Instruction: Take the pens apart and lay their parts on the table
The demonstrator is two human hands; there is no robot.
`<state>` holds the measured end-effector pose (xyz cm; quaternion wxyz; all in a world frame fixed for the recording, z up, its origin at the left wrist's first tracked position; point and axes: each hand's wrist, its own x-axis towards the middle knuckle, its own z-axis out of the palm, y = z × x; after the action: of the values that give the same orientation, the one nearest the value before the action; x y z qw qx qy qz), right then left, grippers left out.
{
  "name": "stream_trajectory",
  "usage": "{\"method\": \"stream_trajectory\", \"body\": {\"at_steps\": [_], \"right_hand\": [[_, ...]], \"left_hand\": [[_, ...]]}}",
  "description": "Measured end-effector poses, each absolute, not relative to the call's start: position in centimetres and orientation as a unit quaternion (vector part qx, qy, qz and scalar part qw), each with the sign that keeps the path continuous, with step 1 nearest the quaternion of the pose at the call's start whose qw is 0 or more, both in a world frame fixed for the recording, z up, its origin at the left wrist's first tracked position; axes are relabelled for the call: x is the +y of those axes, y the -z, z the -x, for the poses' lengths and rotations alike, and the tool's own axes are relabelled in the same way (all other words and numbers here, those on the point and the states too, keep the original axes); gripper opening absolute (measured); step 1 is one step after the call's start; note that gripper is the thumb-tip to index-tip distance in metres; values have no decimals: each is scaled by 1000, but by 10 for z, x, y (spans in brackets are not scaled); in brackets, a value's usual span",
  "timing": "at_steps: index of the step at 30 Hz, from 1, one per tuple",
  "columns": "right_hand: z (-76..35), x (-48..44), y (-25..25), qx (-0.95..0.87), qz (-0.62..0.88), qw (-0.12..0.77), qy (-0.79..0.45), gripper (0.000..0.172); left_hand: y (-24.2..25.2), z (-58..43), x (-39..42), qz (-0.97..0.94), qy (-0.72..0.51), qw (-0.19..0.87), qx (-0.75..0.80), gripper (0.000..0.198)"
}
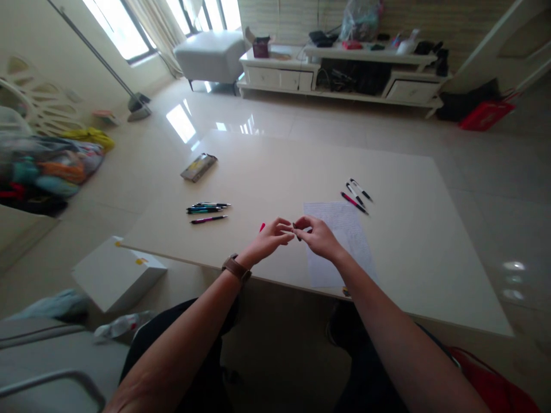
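Both hands meet at the centre of the frame, above the near edge of the table [430, 241]. The left hand [271, 236] is closed narrowly around a pen [297, 232]; a pink tip [262, 227] shows just left of the hand, probably the far end of the same pen. The right hand [317, 236] pinches the dark end of that pen between its fingertips [301, 228]. The two-handed grip, one hand bracing the barrel and the other working the end, suits twisting or pulling a small part; which of these it is cannot be told.

A sheet of written paper [348, 235] lies directly under and beyond the right hand, near enough to serve as a writing surface. Three pens [357, 195] lie grouped at the upper right of the sheet, well apart from a second group of pens [207, 210] at centre left. The separation suggests two sorted sets. A small flat packet [198, 167] rests further up and left of that second group.

A brown wristwatch [236, 268] sits on the left wrist. A white box [116, 274] stands on the floor at lower left, beside the table edge.
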<state>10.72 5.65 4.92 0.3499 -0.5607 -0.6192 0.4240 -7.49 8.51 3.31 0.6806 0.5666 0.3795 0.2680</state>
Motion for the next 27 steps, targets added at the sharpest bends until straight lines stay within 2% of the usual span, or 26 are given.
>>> {"method": "stream_trajectory", "body": {"at_steps": [5, 7, 10, 14, 16, 22, 27], "right_hand": [[-97, 66, -40, -549, 567, 396, -468, 19], [-95, 71, -39, -547, 590, 377, -459, 18], [-96, 77, -38, -539, 604, 354, -468, 18], [-99, 80, -35, -534, 611, 315, -492, 48], [-98, 81, -33, -523, 621, 300, -501, 54], [-95, 90, -31, -517, 595, 335, -517, 47], [-94, 87, -34, -597, 605, 308, -428, 44]], "left_hand": [[-36, 83, 97, -573, -242, 698, 354, 38], [-36, 87, 104, -605, -236, 664, 371, 31], [-36, 90, 113, -681, -242, 557, 410, 16], [-41, 91, 119, -729, -275, 470, 415, 10], [-45, 91, 120, -737, -291, 437, 426, 10], [-50, 90, 119, -771, -253, 363, 458, 8], [-46, 91, 117, -752, -225, 395, 477, 15]]}}
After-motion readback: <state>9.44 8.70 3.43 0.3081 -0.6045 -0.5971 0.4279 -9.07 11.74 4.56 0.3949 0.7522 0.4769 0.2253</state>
